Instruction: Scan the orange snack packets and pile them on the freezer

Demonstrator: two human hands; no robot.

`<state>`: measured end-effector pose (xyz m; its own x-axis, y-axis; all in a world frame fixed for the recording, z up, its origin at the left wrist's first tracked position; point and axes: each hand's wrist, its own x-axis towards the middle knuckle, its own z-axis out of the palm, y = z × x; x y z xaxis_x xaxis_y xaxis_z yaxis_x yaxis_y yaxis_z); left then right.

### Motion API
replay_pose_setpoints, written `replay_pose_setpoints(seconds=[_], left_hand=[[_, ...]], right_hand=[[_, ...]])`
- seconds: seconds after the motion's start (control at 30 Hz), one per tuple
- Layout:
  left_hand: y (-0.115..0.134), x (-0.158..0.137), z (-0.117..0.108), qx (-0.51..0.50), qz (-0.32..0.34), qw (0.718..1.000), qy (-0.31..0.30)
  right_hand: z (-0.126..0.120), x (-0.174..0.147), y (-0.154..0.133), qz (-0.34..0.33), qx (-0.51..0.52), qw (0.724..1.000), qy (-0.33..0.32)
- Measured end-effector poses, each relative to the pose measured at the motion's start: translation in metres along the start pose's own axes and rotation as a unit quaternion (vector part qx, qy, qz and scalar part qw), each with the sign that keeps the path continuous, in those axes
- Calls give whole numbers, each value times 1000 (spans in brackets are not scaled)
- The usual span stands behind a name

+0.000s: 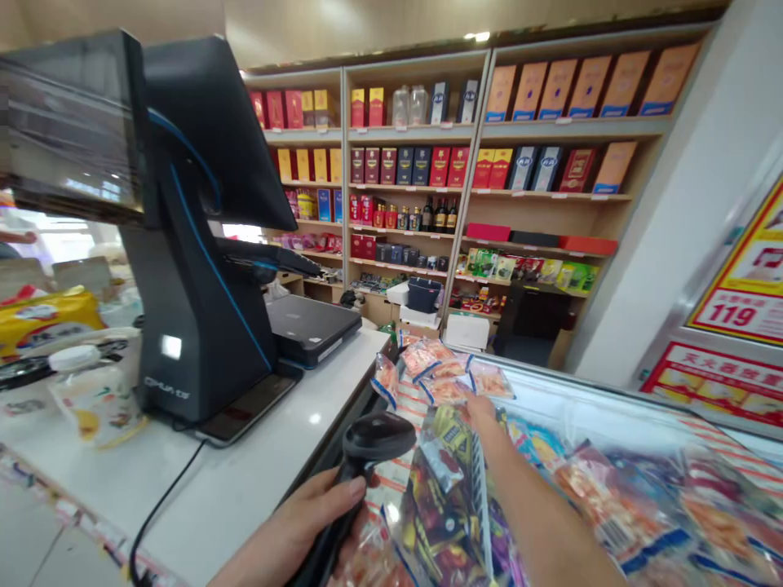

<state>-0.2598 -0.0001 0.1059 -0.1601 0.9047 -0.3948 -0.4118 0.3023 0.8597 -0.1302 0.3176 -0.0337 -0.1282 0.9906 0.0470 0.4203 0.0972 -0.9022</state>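
Observation:
My left hand (318, 514) is wrapped round the handle of a black barcode scanner (378, 436), its head pointing up and to the right. My right hand (482, 410) reaches forward over the freezer, at the top edge of a dark, colourful snack bag (444, 489). Its fingers are mostly hidden, so I cannot make out whether they grip anything. Just beyond it are several clear packets of orange-pink food (449, 389) with blue edges. More such packets (612, 497) lie to the right, inside the freezer. Another packet (376, 550) is below the scanner.
On the left, a white counter (245, 489) carries a black checkout terminal (196, 326), a plastic jar (91, 395) and a yellow package (52, 322). A black cable (165, 501) hangs over the counter's edge. Shelves (416, 134) of boxes and bottles stand behind.

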Motion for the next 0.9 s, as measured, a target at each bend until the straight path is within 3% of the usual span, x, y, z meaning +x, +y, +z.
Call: replay_pose_setpoints(seconds=[0.1,0.23,0.37,0.43,0.53,0.9], left_hand=[[15,7,-7,5,10,1000,23],[26,17,-13,1,7,1000,-8],[29,12,-15,32,-12,998,-44],[31,4,-16,37,-14,996,-76],[39,-13,-13,40,-17,993,-112],[82,-51,19,96,42,987,-123]], right_hand=[[-12,-16,-8,46,40,998,22],[-31,-41,-25,72,123,989,29],[-49,-61,-46,93,328,940,23],[-59,-68,-58,95,379,920,24],[-76,-75,-73,89,394,914,36],[-131,-81,-92,73,420,902,73]])
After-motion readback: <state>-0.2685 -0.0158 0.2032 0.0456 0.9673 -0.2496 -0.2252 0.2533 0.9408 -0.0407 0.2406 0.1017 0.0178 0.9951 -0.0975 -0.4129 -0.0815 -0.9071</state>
